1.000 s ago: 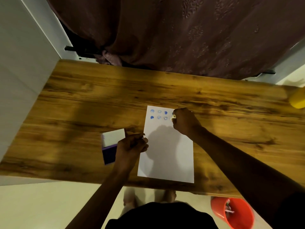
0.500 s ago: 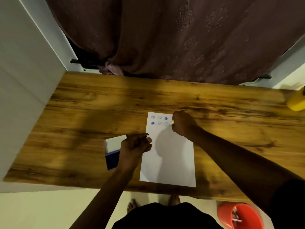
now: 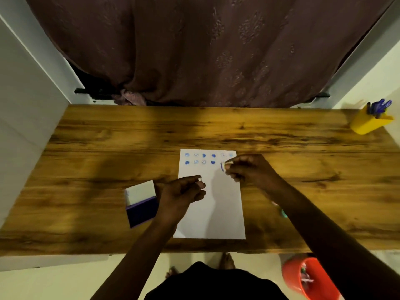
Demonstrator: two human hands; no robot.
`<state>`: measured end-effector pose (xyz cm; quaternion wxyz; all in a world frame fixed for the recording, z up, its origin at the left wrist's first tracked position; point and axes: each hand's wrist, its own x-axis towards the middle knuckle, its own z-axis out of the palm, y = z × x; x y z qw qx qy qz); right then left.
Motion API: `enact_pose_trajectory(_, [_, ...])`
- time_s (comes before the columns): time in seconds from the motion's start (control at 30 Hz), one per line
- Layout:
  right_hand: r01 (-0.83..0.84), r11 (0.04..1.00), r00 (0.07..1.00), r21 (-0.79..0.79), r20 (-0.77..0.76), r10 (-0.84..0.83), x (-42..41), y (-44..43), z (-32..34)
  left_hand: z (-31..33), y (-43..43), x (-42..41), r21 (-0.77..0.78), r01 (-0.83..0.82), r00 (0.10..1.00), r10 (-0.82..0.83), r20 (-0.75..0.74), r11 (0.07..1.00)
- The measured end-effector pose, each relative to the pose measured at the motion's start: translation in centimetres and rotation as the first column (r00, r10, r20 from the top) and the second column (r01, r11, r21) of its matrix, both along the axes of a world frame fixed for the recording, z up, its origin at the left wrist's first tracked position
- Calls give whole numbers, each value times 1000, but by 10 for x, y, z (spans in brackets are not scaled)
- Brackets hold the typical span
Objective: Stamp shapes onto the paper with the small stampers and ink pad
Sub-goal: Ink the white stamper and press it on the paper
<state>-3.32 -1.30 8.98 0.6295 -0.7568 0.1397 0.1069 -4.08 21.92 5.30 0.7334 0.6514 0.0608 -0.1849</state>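
**A:** Where do you stand on the sheet?

**B:** Two rows of blue marks run along the far edge of your paper (image 3: 211, 200). The top row shows six, the last two faint; the second row shows four, with a fifth spot half hidden by the stamper (image 3: 224, 166) pinched in your right hand (image 3: 249, 169). Whether that one touches the sheet or sits just above it, you cannot tell from here. Everything nearer you on the page is blank, so by my reckoning most of the stamping is left.

**A:** And the left hand?

**B:** Your left hand (image 3: 184, 191) is closed on a second small stamper (image 3: 200, 179), raised over the paper's left edge. The ink pad (image 3: 141, 203) lies open just beside that wrist, touching nothing on the sheet.

**A:** Room to move?

**B:** Plenty. The desk (image 3: 97, 152) is bare to the left and beyond the paper. The paper's near edge lies close to the desk's front edge. A yellow pen cup (image 3: 368, 124) stands well apart at the far right corner. Something small and greenish (image 3: 284, 213) peeks out beside your right forearm, too hidden to name.
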Motion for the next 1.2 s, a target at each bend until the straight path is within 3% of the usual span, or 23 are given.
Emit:
enact_pose_trajectory(0.27, [-62, 997, 984, -43, 163, 68, -52, -2, -23, 9, -30, -3, 30, 270, 959, -272, 78, 962])
enact_pose_trajectory(0.5, [-86, 989, 957, -117, 267, 115, -62, -13, -23, 16, -40, -2, 17, 342, 929, -341, 142, 939])
enact_pose_trajectory(0.9, [-110, 993, 993, -39, 46, 112, -83, -42, -19, 8, -68, -14, 77, 385, 899, -393, 196, 920])
enact_pose_trajectory(1.1, [-33, 957, 999, -287, 27, 42, -75, -85, -22, -1, -95, -15, 194, 340, 904, -377, 201, 920])
enact_pose_trajectory(1.2, [19, 795, 998, -607, 60, 21, -68, -123, -29, -8, -102, -15, 246, 308, 923, -351, 159, 919])
